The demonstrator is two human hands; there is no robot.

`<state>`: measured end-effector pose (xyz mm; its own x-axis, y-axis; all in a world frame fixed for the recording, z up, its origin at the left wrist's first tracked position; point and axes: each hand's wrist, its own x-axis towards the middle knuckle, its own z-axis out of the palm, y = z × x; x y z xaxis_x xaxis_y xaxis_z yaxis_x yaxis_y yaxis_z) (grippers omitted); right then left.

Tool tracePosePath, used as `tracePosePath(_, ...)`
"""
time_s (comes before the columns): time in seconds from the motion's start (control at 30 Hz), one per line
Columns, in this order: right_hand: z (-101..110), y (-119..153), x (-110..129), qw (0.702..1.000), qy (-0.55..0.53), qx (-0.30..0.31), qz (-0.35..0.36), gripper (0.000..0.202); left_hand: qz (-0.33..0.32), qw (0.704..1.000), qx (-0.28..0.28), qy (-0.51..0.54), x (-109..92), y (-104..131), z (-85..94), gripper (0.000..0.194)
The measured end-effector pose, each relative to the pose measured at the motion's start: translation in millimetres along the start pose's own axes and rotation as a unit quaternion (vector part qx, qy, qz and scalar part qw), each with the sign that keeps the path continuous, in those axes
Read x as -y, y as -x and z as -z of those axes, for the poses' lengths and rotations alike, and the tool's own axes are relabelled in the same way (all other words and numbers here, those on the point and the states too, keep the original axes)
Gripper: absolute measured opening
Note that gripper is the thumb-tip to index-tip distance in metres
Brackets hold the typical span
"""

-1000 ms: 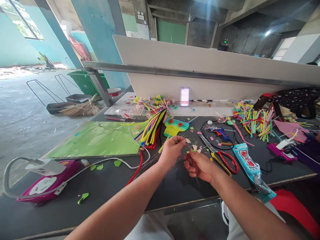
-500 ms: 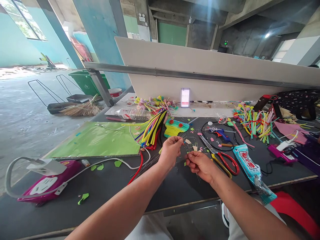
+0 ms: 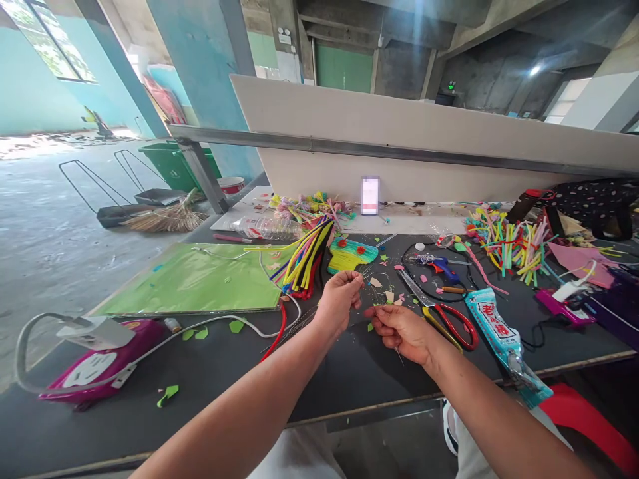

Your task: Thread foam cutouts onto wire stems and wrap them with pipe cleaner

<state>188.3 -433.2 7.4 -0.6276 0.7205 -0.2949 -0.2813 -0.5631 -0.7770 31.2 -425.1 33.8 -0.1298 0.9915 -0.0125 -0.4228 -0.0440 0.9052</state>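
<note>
My left hand (image 3: 340, 298) is closed in a pinch above the black tabletop; what its fingertips hold is too small to make out. Close beside it on the right, my right hand (image 3: 402, 329) also pinches, and a thin wire (image 3: 400, 356) sticks out below its fingers. Just beyond the hands lies a yellow and turquoise fuzzy piece (image 3: 352, 256) with red flower shapes on it. A bundle of coloured pipe cleaners (image 3: 304, 263) rests left of that piece. Red-handled scissors (image 3: 452, 326) lie to the right of my right hand, partly over yellow-handled pliers or scissors (image 3: 442, 329).
A green sheet (image 3: 200, 279) and a purple power strip (image 3: 104, 366) with a white cable occupy the left side. Rightward are a blue glue gun (image 3: 444, 269), a light-blue packet (image 3: 494, 326) and a pipe-cleaner heap (image 3: 514, 243). A lit phone (image 3: 370, 195) leans against the white board.
Both hands stay nearly in place. My right hand has shifted slightly, and the wire below it shows more clearly. The blue speck at my left fingertips no longer shows.
</note>
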Motion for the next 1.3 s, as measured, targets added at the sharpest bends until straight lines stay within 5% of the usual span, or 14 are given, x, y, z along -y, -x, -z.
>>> tracePosePath(0.4,3,8,3,0.995,-0.077,0.0,-0.066,0.016,0.014,0.999,0.007,0.051,5,7,-4.2,0.026)
tracePosePath(0.83,8,41,-5,0.997,0.032,-0.073,-0.015,0.02,0.109,0.985,0.046,0.127,23,21,-13.8,0.021)
tracePosePath(1.3,6,36,-1,0.996,-0.027,-0.086,0.0,0.017,0.083,0.988,0.076,0.103,15,14,-11.4,0.019)
